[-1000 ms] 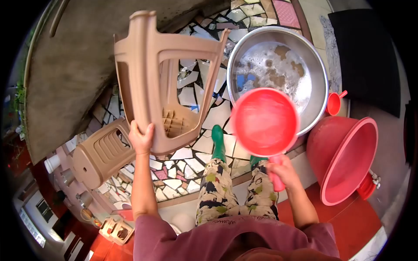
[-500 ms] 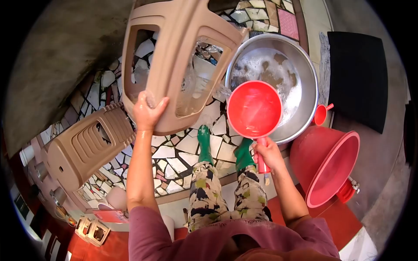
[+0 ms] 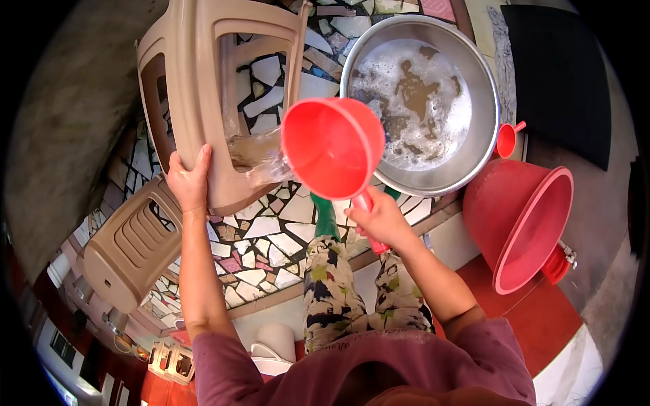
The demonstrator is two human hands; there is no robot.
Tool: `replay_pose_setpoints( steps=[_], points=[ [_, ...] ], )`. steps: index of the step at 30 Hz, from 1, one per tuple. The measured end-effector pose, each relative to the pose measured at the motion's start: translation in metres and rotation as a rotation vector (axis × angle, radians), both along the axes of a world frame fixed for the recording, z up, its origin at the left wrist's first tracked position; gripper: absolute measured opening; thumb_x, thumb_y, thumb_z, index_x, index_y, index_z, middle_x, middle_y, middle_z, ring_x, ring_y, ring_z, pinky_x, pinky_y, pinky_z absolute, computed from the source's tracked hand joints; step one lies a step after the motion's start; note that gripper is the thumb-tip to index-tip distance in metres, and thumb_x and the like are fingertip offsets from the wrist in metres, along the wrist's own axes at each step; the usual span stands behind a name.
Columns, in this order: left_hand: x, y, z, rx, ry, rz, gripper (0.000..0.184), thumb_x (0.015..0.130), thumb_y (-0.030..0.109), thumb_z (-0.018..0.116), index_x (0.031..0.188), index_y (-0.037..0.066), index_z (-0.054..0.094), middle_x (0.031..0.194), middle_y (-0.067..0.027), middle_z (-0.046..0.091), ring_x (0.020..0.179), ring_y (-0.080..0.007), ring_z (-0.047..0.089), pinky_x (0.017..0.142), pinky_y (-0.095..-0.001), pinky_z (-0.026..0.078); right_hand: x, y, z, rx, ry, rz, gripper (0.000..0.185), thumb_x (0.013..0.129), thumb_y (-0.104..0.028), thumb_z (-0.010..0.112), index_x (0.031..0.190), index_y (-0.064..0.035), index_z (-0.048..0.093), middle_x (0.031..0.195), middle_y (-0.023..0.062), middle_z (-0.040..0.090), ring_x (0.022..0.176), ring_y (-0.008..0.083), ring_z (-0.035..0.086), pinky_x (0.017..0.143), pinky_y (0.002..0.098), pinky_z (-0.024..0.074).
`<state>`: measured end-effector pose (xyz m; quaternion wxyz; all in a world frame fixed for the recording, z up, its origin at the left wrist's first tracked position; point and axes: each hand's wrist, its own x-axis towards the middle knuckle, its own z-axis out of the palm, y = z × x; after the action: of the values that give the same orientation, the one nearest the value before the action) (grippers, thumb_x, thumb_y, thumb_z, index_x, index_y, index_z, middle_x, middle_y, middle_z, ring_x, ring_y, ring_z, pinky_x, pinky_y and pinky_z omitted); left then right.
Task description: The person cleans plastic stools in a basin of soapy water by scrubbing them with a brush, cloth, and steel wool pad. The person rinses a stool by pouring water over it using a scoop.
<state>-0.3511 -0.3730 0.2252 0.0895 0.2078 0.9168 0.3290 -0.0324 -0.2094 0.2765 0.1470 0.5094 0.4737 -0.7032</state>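
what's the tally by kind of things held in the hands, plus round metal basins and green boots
Beige plastic stool, in left hand: 1
Red plastic round-bowled dipper, in right hand: 1
Round silver metal basin: 1
Green boots, one mostly hidden: 2
Total: 5

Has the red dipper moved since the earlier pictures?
Yes. Against the metal basin, the red dipper has shifted left in the view, closer to the tan stool.

The scoop and stool are smooth plastic, the basin shiny metal.
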Motion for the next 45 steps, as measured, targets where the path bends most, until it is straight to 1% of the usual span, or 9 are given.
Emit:
replay_pose_setpoints(
  steps=[6,11,17,21,22,27,34,39,45],
  points=[
    [0.021,-0.003,0.016,-0.112,0.113,-0.043,0.053,0.068,0.045,0.081,0.083,0.000,0.057,0.073,-0.0167,0.066,0.066,-0.0298,0.065,0.063,-0.0388,0.051,0.037,0.028,-0.015,0.065,-0.021,-0.247,0.027,0.085,-0.010,0.065,0.107,-0.0018,0.052,0.069,0.0020,0.055,0.053,0.0099,0.055,0.047,0.0255,0.0476],
    [0.050,-0.005,0.020,-0.245,0.333,-0.221,0.062,0.061,0.058,0.081,0.076,0.006,0.051,0.061,-0.0123,0.060,0.051,-0.0292,0.059,0.050,-0.0378,0.049,0.041,0.022,-0.020,0.021,-0.002,-0.312,0.024,0.085,-0.009,0.065,0.102,-0.0020,0.050,0.070,0.0031,0.056,0.052,0.0115,0.055,0.048,0.0262,0.0489],
    [0.022,-0.001,0.041,-0.284,0.619,-0.494,0.064,0.060,0.061,0.079,0.070,0.008,0.045,0.052,-0.0062,0.047,0.045,-0.0249,0.053,0.045,-0.0341,0.045,-0.017,-0.025,-0.015,-0.040,-0.032,-0.050,0.035,0.086,-0.016,0.068,0.114,-0.0022,0.053,0.080,0.0042,0.059,0.053,0.0099,0.056,0.047,0.0248,0.0487],
    [0.015,-0.009,0.053,-0.336,0.615,-0.502,0.061,0.061,0.058,0.080,0.079,0.008,0.051,0.058,-0.0083,0.053,0.050,-0.0261,0.056,0.049,-0.0358,0.046,-0.038,-0.044,-0.046,0.035,0.001,0.005,0.034,0.085,-0.017,0.069,0.111,-0.0016,0.054,0.080,0.0056,0.061,0.054,0.0113,0.057,0.048,0.0258,0.0491],
    [0.012,-0.009,0.057,-0.341,0.635,-0.502,0.061,0.061,0.059,0.080,0.079,0.008,0.051,0.057,-0.0073,0.052,0.050,-0.0249,0.056,0.048,-0.0352,0.046,-0.038,-0.042,-0.053,0.164,-0.013,-0.037,0.038,0.085,-0.019,0.068,0.111,0.0023,0.051,0.080,0.0101,0.063,0.056,0.0161,0.062,0.051,0.0292,0.0509],
    [-0.007,-0.013,0.077,-0.345,0.697,-0.480,0.063,0.060,0.062,0.078,0.074,0.009,0.048,0.056,-0.0057,0.051,0.048,-0.0239,0.056,0.047,-0.0340,0.046,0.017,-0.006,-0.085,0.157,-0.023,-0.529,0.023,0.088,-0.019,0.066,0.100,-0.0030,0.054,0.073,0.0036,0.058,0.053,0.0120,0.057,0.046,0.0254,0.0503],
    [-0.014,-0.001,0.127,-0.478,0.707,-0.672,0.060,0.070,0.063,0.070,0.077,0.007,0.048,0.058,-0.0056,0.053,0.049,-0.0225,0.057,0.047,-0.0329,0.046,0.100,0.023,-0.073,0.222,-0.057,-0.662,0.016,0.090,-0.017,0.063,0.093,-0.0039,0.054,0.070,0.0040,0.054,0.051,0.0120,0.054,0.045,0.0252,0.0475],
    [0.022,-0.045,0.162,-0.417,0.655,-0.822,0.065,0.067,0.065,0.071,0.070,0.006,0.045,0.057,-0.0069,0.043,0.049,-0.0249,0.048,0.048,-0.0346,0.041,0.124,0.007,-0.056,0.192,-0.040,-0.744,0.015,0.091,-0.017,0.062,0.094,-0.0038,0.055,0.071,0.0039,0.055,0.052,0.0119,0.054,0.046,0.0252,0.0474],
    [0.030,-0.031,0.142,-0.369,0.679,-0.900,0.060,0.067,0.063,0.072,0.070,0.009,0.046,0.057,-0.0041,0.044,0.049,-0.0195,0.049,0.047,-0.0312,0.039,0.217,0.042,-0.030,0.463,-0.017,-0.915,0.017,0.093,-0.021,0.062,0.096,-0.0048,0.058,0.076,0.0049,0.059,0.058,0.0114,0.055,0.049,0.0243,0.0480]
  ],
)
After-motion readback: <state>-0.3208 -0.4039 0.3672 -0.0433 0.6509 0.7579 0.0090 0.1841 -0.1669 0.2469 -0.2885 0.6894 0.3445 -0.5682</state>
